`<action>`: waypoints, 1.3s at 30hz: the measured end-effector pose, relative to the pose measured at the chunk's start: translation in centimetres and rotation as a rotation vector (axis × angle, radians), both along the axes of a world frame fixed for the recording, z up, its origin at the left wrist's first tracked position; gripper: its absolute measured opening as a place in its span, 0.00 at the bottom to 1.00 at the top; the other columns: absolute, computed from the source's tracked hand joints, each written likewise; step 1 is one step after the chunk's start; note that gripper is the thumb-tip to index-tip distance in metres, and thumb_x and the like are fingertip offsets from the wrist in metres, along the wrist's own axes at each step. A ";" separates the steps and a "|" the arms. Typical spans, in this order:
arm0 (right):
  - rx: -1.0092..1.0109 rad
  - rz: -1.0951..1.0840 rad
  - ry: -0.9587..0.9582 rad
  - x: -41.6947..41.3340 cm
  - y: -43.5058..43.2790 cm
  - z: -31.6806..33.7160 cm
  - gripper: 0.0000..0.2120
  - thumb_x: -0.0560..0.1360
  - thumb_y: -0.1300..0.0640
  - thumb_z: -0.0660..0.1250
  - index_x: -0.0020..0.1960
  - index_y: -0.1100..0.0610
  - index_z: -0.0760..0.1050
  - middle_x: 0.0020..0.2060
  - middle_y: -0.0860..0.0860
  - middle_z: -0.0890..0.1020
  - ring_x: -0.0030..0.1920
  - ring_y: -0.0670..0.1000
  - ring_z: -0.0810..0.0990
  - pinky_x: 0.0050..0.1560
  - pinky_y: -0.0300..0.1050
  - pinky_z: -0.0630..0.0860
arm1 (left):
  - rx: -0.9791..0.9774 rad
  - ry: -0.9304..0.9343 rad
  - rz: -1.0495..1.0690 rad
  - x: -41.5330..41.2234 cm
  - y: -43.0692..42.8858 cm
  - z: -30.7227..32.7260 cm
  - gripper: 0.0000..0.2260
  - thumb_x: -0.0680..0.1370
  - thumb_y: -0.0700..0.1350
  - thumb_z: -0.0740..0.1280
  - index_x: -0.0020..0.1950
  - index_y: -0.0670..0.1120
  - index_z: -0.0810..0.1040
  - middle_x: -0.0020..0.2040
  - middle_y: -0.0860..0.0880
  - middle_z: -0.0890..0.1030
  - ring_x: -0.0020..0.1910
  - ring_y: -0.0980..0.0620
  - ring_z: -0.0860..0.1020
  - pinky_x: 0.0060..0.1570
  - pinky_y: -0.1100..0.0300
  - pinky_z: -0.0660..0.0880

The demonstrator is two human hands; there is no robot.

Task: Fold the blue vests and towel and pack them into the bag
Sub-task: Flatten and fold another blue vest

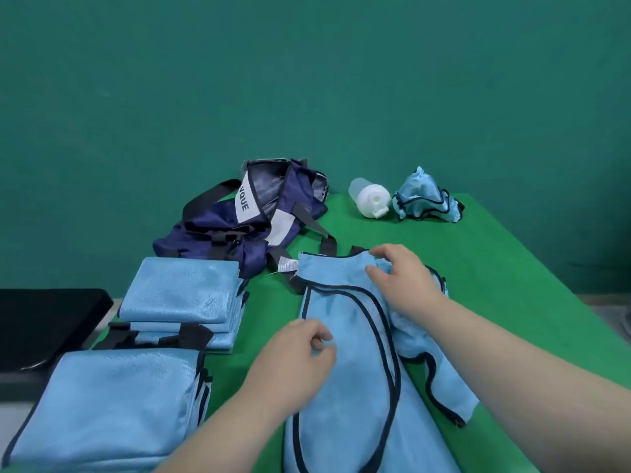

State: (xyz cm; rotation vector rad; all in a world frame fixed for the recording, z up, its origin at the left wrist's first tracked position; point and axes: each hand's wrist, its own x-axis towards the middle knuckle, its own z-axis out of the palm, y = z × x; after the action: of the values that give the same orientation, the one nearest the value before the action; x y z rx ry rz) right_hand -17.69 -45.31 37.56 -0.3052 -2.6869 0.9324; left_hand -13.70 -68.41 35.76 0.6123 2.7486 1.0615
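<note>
A light blue vest (355, 380) with dark trim lies stretched out on the green table (505, 268) in front of me. My right hand (401, 278) pinches its far end near the shoulder. My left hand (300, 349) rests on its left edge with fingers curled on the fabric. Two stacks of folded blue cloth lie to the left, a near stack (106, 404) and a far stack (181, 295). The navy bag (246, 216) lies slumped behind them with black straps spread out. A crumpled blue vest (425, 199) sits at the far right.
A white plastic bottle (370, 198) lies on its side between the bag and the crumpled vest. A black object (44, 322) stands off the table's left edge. A teal wall rises behind the table.
</note>
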 end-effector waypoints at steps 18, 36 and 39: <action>-0.047 0.067 0.137 24.1 -1.1 -8.4 0.10 0.72 0.54 0.67 0.51 0.41 0.75 0.51 0.34 0.75 0.58 0.34 0.71 0.57 0.28 0.65 | -0.118 -0.013 0.074 13.1 0.2 -0.7 0.01 0.75 0.49 0.64 0.45 0.53 0.74 0.38 0.55 0.80 0.42 0.54 0.78 0.46 0.57 0.75; 0.109 0.412 0.072 24.3 -2.4 -9.0 0.19 0.68 0.50 0.70 0.59 0.45 0.77 0.58 0.36 0.71 0.65 0.42 0.69 0.66 0.40 0.66 | -0.078 0.222 -0.358 10.6 -7.9 -4.1 0.16 0.75 0.37 0.62 0.52 0.58 0.78 0.55 0.65 0.74 0.61 0.62 0.71 0.63 0.62 0.67; 0.194 0.470 0.028 24.1 -2.7 -9.4 0.21 0.69 0.47 0.70 0.62 0.44 0.75 0.61 0.36 0.68 0.68 0.41 0.64 0.70 0.42 0.62 | -0.112 0.209 -0.417 10.8 -8.8 -4.9 0.19 0.70 0.40 0.64 0.57 0.58 0.79 0.59 0.66 0.74 0.64 0.64 0.70 0.67 0.63 0.63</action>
State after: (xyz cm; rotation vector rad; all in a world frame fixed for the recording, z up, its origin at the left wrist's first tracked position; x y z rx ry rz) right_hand 6.42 -48.05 28.13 0.3941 -2.8461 0.7672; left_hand -2.87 -77.19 30.89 1.2702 2.6425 0.7804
